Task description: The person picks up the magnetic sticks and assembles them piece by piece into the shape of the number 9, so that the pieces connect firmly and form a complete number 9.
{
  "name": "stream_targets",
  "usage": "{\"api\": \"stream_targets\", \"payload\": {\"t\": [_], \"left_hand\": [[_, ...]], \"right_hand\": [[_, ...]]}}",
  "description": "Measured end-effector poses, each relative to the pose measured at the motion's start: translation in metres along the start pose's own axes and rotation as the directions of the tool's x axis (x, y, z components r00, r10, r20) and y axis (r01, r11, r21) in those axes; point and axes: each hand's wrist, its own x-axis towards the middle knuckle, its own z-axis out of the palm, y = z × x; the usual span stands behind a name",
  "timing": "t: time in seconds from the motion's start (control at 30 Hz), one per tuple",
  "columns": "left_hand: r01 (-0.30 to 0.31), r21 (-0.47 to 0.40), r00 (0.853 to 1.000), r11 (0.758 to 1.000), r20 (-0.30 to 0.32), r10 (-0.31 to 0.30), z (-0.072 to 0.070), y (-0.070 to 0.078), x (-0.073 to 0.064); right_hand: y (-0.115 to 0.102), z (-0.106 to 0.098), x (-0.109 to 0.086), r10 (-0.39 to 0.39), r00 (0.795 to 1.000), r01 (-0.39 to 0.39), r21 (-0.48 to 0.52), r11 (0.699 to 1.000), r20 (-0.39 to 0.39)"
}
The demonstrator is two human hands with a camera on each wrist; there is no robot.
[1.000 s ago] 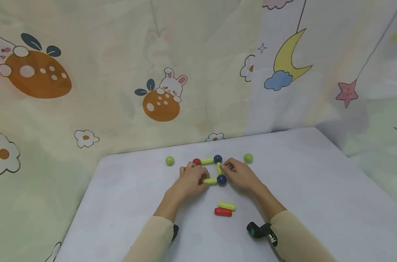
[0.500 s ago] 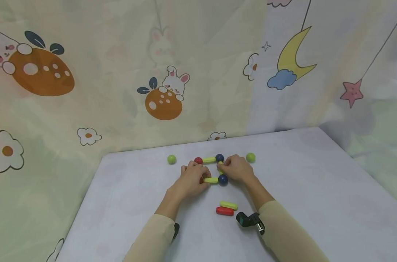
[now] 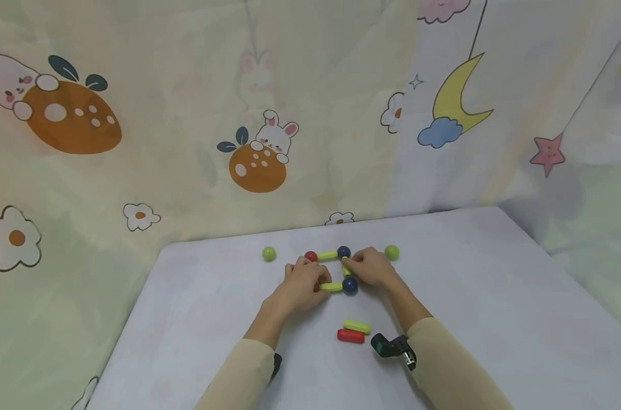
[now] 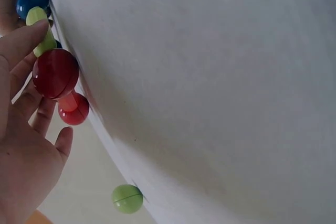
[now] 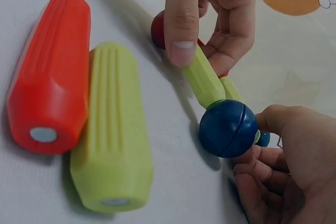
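Observation:
Magnetic sticks and balls form a four-sided frame on the table. Two blue balls, the near one (image 3: 350, 285) and the far one (image 3: 344, 251), mark its right corners; two red balls (image 4: 55, 73) mark the left. A red stick (image 4: 67, 100) joins the red balls, largely hidden by the left hand in the head view. My left hand (image 3: 305, 283) pinches the near yellow-green stick (image 5: 205, 80) beside the red ball, its thumb flat along it. At the right side, my right hand (image 3: 374, 267) pinches the yellow-green stick (image 3: 347, 271) between the blue balls with thumb and index finger.
A loose red stick (image 3: 350, 336) and a yellow-green stick (image 3: 357, 326) lie side by side nearer the body. Beyond the hands sit two green balls, one to the left (image 3: 269, 253) and one to the right (image 3: 391, 252). A patterned cloth (image 3: 187, 188) hangs behind the white table.
My right hand has shifted a little left onto the right-side stick, its forearm swinging inward. The left hand keeps its place on the near stick. The head view has tilted slightly.

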Motion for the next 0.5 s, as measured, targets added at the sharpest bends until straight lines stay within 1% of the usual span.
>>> {"api": "stream_targets", "payload": {"t": [0.17,0.37,0.5], "left_hand": [[-0.007,-0.018,1.0,1.0,-0.012,0.007,-0.0008,-0.0002,-0.0016],[-0.009,-0.01,1.0,1.0,0.003,0.009,0.0007,0.0017,-0.001],[-0.006,-0.008,1.0,1.0,-0.005,0.006,0.0006,0.003,-0.0017]], "right_hand": [[0.002,0.0008,0.0024,-0.009,1.0,0.009,-0.008,1.0,-0.008],[0.0074,0.0012,-0.0021,-0.019,1.0,0.02,0.037,0.999,-0.013],[0.0081,0.0014,-0.0024,-0.015,1.0,0.015,0.06,0.998,-0.001]]}}
